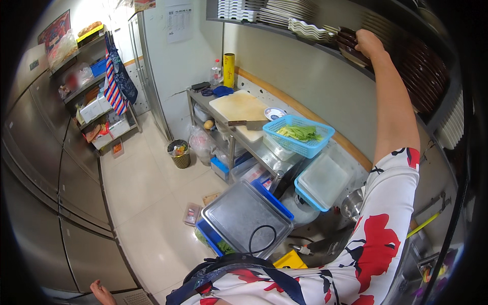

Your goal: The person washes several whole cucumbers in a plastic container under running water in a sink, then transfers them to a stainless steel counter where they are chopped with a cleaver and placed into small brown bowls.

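My right hand (369,45) is raised to the wall shelf at the upper right, its fingers closed on the rim of a stack of dark brown bowls (347,44). Left of that stack are wavy-edged white dishes (310,29) and a pile of white plates (284,13). More dark brown dishes (423,72) stand to the right of my forearm. Low at the bottom left, my left hand (102,292) hangs with its fingers loosely apart, and nothing shows in it.
A steel table below bears a cutting board (238,106), a cleaver (251,124) and a blue basket (299,139) of leafy greens. A metal tray (246,217) covers a blue crate near my body. Steel cabinets (34,152) line the left; a small bin (179,154) stands on the floor.
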A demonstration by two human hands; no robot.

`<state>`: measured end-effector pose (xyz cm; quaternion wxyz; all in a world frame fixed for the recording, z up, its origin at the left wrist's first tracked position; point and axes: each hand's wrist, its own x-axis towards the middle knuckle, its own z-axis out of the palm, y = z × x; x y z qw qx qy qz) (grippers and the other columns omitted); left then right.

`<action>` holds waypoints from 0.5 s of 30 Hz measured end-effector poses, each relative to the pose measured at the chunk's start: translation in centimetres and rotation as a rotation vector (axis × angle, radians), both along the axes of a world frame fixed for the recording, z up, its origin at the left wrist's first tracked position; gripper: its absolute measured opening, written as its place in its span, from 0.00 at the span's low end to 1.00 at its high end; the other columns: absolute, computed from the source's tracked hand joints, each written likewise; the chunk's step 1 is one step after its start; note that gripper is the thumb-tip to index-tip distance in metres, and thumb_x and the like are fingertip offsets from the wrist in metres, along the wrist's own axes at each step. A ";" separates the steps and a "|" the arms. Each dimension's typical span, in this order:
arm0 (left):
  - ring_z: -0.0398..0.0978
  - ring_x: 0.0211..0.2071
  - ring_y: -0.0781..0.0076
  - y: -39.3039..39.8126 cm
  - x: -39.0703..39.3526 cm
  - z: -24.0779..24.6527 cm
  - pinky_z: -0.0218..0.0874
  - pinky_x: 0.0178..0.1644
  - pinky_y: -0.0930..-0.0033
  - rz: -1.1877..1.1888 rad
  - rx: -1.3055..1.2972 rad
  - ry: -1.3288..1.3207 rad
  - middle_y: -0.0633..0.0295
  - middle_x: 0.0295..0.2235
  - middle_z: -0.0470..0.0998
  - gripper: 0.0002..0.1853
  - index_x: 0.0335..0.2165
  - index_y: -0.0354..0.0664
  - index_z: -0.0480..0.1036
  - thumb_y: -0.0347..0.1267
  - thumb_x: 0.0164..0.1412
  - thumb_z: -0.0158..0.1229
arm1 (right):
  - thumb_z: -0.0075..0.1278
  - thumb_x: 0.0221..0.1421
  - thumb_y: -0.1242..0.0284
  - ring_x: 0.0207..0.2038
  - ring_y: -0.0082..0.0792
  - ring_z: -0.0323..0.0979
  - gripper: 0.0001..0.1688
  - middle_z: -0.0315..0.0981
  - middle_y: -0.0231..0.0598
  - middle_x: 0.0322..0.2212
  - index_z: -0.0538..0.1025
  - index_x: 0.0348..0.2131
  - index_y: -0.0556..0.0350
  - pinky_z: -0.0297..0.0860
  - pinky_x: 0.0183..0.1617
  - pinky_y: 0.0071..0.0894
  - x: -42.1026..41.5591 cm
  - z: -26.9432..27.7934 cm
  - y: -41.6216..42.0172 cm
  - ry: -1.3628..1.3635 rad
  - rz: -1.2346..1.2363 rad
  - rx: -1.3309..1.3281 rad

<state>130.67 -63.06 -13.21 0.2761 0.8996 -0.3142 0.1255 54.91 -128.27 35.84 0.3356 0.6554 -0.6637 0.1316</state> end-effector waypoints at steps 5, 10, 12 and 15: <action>0.67 0.39 0.60 0.7 0.0 -0.4 0.57 0.46 0.67 0.010 -0.002 0.042 0.53 0.35 0.66 0.14 0.36 0.30 0.66 0.18 0.49 0.41 | 0.57 0.41 0.72 0.34 0.47 0.71 0.12 0.72 0.50 0.29 0.72 0.27 0.61 0.65 0.37 0.40 -1.8 1.4 0.3 -0.280 0.092 0.029; 0.68 0.40 0.62 1.4 1.5 -0.9 0.57 0.47 0.68 0.036 -0.016 0.102 0.55 0.36 0.67 0.14 0.37 0.30 0.65 0.18 0.49 0.41 | 0.55 0.45 0.69 0.36 0.49 0.70 0.12 0.72 0.48 0.29 0.73 0.28 0.60 0.65 0.38 0.43 -2.9 -0.2 -0.8 -0.095 0.164 -0.205; 0.68 0.40 0.63 1.6 2.2 -1.8 0.57 0.47 0.68 -0.019 -0.085 0.119 0.55 0.36 0.68 0.14 0.38 0.29 0.65 0.18 0.50 0.41 | 0.54 0.46 0.68 0.37 0.50 0.69 0.13 0.71 0.48 0.31 0.72 0.29 0.59 0.65 0.39 0.43 -2.7 -0.8 -0.7 -0.119 0.180 -0.282; 0.68 0.40 0.62 -0.7 2.5 -2.7 0.58 0.46 0.67 -0.069 -0.173 0.144 0.55 0.35 0.68 0.14 0.38 0.29 0.65 0.19 0.50 0.41 | 0.53 0.47 0.67 0.39 0.50 0.67 0.13 0.70 0.47 0.34 0.72 0.31 0.58 0.64 0.40 0.43 -3.3 -0.1 0.1 -0.097 0.192 -0.394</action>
